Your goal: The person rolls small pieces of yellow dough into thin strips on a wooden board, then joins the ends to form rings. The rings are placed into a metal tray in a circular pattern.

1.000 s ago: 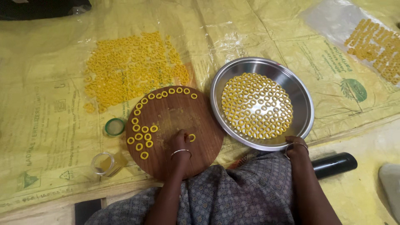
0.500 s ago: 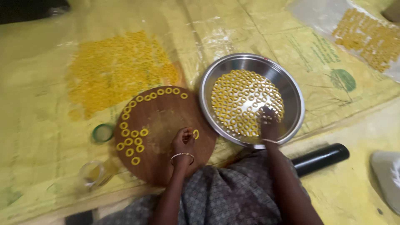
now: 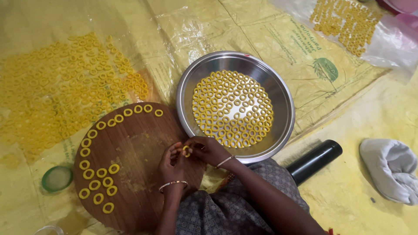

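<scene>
Sheeting, yellow plastic (image 3: 270, 26), covers the floor; a broad patch of loose yellow dough rings (image 3: 65, 87) dries at its left, a smaller batch on a clear plastic sheet (image 3: 344, 21) at far right.

Pan, round, shiny steel (image 3: 283, 126): its floor is packed with rings in close rows, and its near rim sits just beside both hands.

Board, round, dark wood (image 3: 139, 143): rings line its left and upper edge, with a small cluster at lower left; the centre and right stay bare, open room for setting down.

Roller, black cylinder (image 3: 315, 160), lies to the right of the lap; grey folded cloth (image 3: 387, 167) beyond it.

Lid, small, green (image 3: 56, 178), left of the board.

Left hand (image 3: 172, 163) and right hand (image 3: 209, 150) meet over the board's right edge, fingers of both pinched on one small yellow ring (image 3: 186, 151), held between them, the pan up and to the right.
</scene>
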